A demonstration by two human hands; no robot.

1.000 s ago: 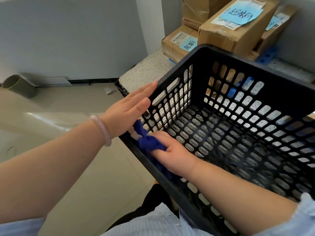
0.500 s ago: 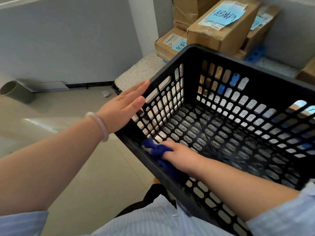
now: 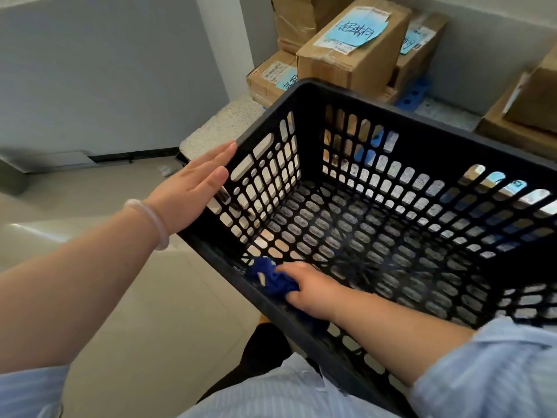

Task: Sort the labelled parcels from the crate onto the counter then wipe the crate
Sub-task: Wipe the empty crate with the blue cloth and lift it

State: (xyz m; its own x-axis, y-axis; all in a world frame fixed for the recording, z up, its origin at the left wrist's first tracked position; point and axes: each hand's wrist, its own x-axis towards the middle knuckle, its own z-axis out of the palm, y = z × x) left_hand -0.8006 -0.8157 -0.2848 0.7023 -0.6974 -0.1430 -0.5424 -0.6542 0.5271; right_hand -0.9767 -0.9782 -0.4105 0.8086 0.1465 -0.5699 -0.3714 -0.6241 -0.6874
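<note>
Wiping stage; parcels (image 3: 352,55) sat on far counter (image 3: 217,128). My left hand (image 3: 193,188), fingers flat, braced the crate (image 3: 422,128) at its left wall; right hand (image 3: 313,289) clenched the cloth (image 3: 272,277) in its near-left corner. Next, judged: sweep rightward.

Crate (image 3: 452,140) interior open; parcels (image 3: 355,52) behind.

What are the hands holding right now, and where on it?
Right hand grips the blue cloth by its bunched middle, inside the crate. Left hand holds nothing: straight fingers lie flat against the crate's outer wall.
</note>
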